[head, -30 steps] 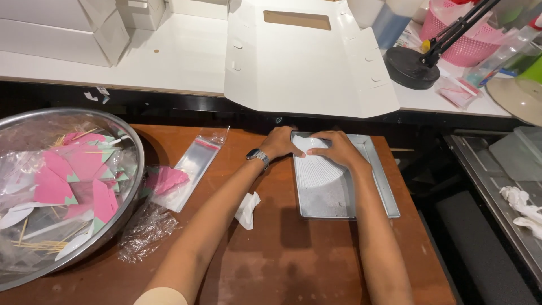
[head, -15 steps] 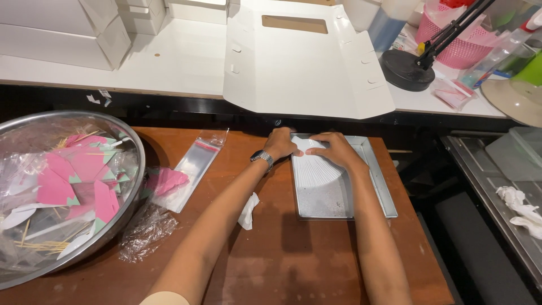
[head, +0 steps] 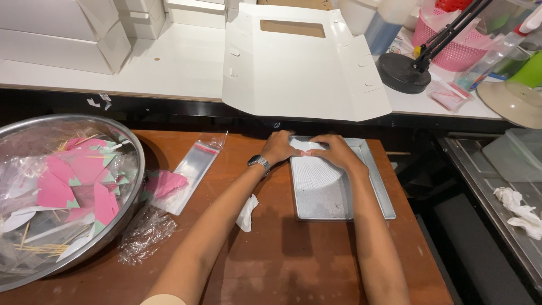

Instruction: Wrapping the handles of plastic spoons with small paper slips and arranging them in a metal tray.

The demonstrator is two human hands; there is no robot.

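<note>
My left hand (head: 280, 148) and my right hand (head: 334, 153) meet at the far end of a shallow metal tray (head: 370, 192) on the brown table. Both pinch the top of a white pleated paper fan (head: 314, 173) that spreads out below them inside the tray. A watch sits on my left wrist. My fingers hide the fan's narrow end.
A big steel bowl (head: 132, 186) at left holds pink paper pieces and wooden sticks. Clear plastic sleeves (head: 195, 165), a pink cutout (head: 167, 183), crumpled plastic (head: 144, 236) and a white scrap (head: 247, 213) lie between bowl and tray. A flat white box (head: 299, 68) and a lamp base (head: 403, 72) sit beyond.
Both hands stay at the fan's top end in the tray; the fingers have shifted slightly closer together. Nothing else moved.
</note>
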